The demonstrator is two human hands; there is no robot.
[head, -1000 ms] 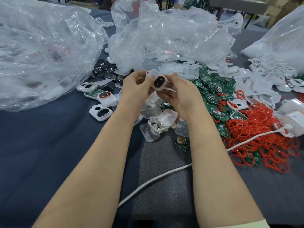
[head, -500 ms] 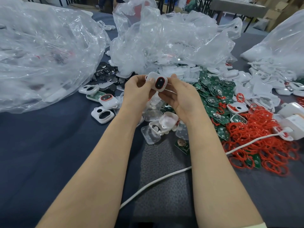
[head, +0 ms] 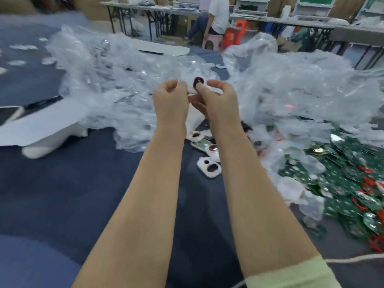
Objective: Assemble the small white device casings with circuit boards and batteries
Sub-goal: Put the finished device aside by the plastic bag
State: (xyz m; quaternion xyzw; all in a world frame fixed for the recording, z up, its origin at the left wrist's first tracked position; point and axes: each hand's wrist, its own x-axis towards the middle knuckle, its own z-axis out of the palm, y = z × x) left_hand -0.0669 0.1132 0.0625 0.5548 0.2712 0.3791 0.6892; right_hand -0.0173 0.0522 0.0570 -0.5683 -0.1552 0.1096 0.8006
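Two hands on one small white casing [head: 197, 82] at the moment, held up off the dark blue table [head: 62, 194], so I'll place everything else from that casing. My left hand [head: 169, 98] has its fingers curled in and grips the casing's left end. My right hand [head: 220, 100] pinches the right end, with the thumb lying across the front just beside a dark oval window with a reddish rim. The shot is pretty smeared, so I can't tell if there's a board or battery inside.

Behind the casing and off to both sides are heaps of crumpled clear plastic bags [head: 108, 84]. Below it, between my forearms, a loose casing [head: 208, 168] with two dark openings lies flat on the cloth, with a few more bits just above that one. Down and well to the right of the held casing is a spread of green circuit boards [head: 340, 183] with red rings [head: 366, 181] mixed in. A white cable [head: 353, 259] runs past my pale green sleeve [head: 291, 276] at the bottom right. Far behind the casing, a person [head: 219, 15] sits at another bench.
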